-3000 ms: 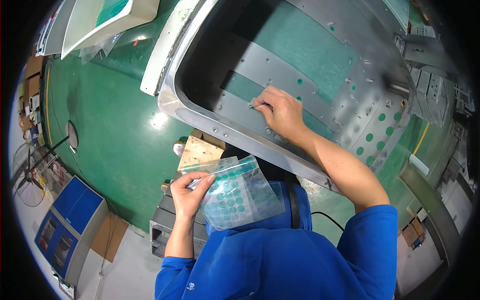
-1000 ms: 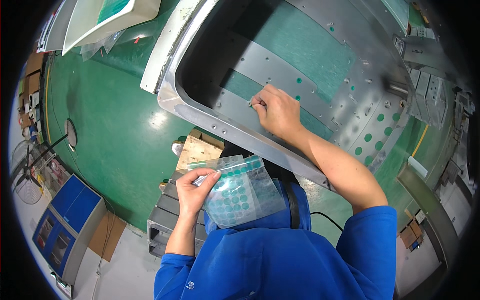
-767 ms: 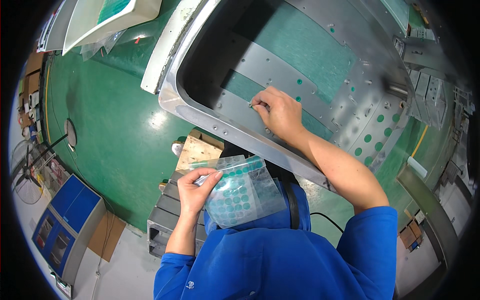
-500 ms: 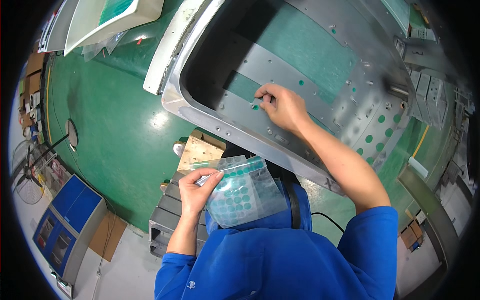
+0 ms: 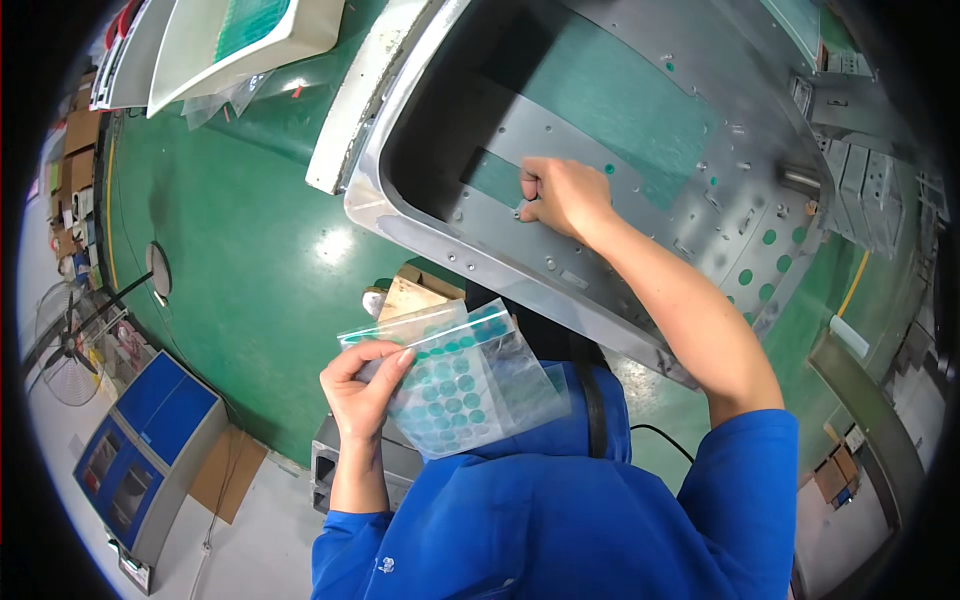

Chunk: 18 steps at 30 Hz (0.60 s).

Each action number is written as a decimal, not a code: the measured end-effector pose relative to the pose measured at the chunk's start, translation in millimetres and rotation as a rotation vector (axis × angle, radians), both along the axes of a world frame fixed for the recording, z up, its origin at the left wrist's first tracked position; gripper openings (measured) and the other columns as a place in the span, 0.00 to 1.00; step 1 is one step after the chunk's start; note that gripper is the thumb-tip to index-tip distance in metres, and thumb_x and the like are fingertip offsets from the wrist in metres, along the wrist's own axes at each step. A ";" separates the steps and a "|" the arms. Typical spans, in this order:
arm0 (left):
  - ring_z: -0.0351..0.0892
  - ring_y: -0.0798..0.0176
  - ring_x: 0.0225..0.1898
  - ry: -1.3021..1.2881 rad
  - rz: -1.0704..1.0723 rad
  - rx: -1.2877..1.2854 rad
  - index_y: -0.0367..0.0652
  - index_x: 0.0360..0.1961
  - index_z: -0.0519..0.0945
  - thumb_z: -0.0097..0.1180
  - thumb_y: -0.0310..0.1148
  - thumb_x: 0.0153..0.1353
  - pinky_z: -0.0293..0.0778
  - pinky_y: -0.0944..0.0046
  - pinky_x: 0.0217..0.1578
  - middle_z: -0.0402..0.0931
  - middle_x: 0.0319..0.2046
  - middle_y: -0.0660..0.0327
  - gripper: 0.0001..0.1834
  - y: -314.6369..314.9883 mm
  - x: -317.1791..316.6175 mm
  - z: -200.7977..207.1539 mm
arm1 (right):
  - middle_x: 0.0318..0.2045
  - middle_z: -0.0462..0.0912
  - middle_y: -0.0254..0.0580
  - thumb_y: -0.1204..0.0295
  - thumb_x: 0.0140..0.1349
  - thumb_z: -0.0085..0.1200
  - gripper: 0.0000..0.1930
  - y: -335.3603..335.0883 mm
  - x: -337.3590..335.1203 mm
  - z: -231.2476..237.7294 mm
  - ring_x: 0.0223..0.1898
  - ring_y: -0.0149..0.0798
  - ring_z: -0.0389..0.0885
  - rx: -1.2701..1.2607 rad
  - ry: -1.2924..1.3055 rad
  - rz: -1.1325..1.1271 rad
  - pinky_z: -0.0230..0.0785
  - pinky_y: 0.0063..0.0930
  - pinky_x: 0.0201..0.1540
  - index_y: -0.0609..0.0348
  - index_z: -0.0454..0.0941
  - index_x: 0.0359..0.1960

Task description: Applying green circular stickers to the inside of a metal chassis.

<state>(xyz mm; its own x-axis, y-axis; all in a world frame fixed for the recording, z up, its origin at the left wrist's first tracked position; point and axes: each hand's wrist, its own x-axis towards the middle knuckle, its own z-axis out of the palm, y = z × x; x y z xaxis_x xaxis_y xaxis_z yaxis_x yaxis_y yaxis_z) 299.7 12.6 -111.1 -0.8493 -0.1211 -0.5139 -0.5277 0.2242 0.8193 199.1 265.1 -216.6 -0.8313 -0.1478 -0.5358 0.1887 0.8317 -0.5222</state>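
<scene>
Right hand (image 5: 562, 195) is shifting left along the metal panel (image 5: 640, 215), fingers curled, pressing near its inner edge; left hand (image 5: 362, 388) is pinching the sticker bag (image 5: 462, 385) below the panel.

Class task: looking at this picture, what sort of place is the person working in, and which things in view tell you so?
Probably a factory or workshop floor: a green-painted floor, a large perforated sheet-metal panel under the right hand, and a blue machine cabinet nearby.

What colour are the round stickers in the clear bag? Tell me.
Teal green, on the round stickers inside the clear bag in the left hand; head view.
</scene>
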 end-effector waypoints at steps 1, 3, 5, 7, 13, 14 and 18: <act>0.72 0.73 0.25 0.028 -0.001 0.004 0.35 0.23 0.79 0.63 0.23 0.43 0.67 0.75 0.29 0.77 0.22 0.64 0.05 1.0 -3.7 6.9 | 0.20 0.75 0.35 0.71 0.40 0.63 0.12 -1.7 -1.2 0.4 0.27 0.42 0.75 0.008 0.010 0.003 0.64 0.34 0.28 0.53 0.71 0.24; 0.73 0.73 0.25 0.077 -0.041 -0.041 0.36 0.23 0.80 0.63 0.22 0.42 0.67 0.75 0.29 0.77 0.22 0.63 0.05 6.0 -8.8 15.7 | 0.20 0.75 0.34 0.72 0.42 0.62 0.10 3.1 -0.2 7.7 0.26 0.37 0.75 -0.095 -0.012 -0.083 0.64 0.30 0.28 0.54 0.72 0.25; 0.73 0.73 0.25 0.188 -0.082 -0.076 0.36 0.23 0.80 0.63 0.22 0.42 0.67 0.74 0.28 0.78 0.22 0.62 0.05 8.1 -16.8 21.6 | 0.21 0.75 0.33 0.74 0.43 0.61 0.09 13.3 -2.1 25.3 0.26 0.32 0.74 -0.341 -0.058 -0.234 0.64 0.26 0.29 0.54 0.74 0.28; 0.73 0.73 0.24 0.213 -0.129 -0.117 0.37 0.23 0.81 0.64 0.22 0.41 0.67 0.73 0.27 0.79 0.22 0.62 0.06 7.6 -23.7 29.5 | 0.26 0.76 0.34 0.76 0.44 0.59 0.10 15.4 8.6 75.9 0.29 0.28 0.72 -0.878 0.019 -0.244 0.63 0.21 0.32 0.57 0.76 0.31; 0.69 0.74 0.16 0.280 -0.241 -0.037 0.35 0.24 0.80 0.61 0.19 0.42 0.62 0.76 0.16 0.76 0.20 0.61 0.05 19.9 -37.2 49.0 | 0.28 0.78 0.38 0.80 0.46 0.57 0.07 -5.6 39.9 132.7 0.29 0.28 0.74 -0.813 0.200 -0.012 0.66 0.20 0.33 0.63 0.77 0.30; 0.69 0.74 0.15 0.350 -0.297 -0.079 0.35 0.24 0.79 0.61 0.19 0.42 0.62 0.77 0.16 0.76 0.20 0.61 0.05 19.7 -40.3 50.1 | 0.27 0.78 0.38 0.81 0.47 0.57 0.07 -5.6 40.6 135.1 0.29 0.28 0.74 -0.835 0.131 -0.065 0.66 0.20 0.32 0.63 0.77 0.30; 0.69 0.75 0.14 0.474 -0.436 -0.122 0.35 0.23 0.80 0.61 0.19 0.43 0.61 0.77 0.16 0.76 0.19 0.62 0.05 14.5 -59.4 53.2 | 0.26 0.78 0.37 0.81 0.49 0.56 0.04 -7.0 36.3 137.7 0.26 0.27 0.74 -0.957 0.000 -0.196 0.67 0.19 0.31 0.64 0.77 0.29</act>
<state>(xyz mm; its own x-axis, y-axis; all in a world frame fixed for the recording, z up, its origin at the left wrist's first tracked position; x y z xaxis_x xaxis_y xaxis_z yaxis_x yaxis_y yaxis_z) 240.4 27.0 -57.9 -0.9649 0.2515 -0.0758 0.0448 0.4420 0.8959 235.3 258.1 -78.9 -0.8877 -0.3792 -0.2611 0.2781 0.0103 -0.9605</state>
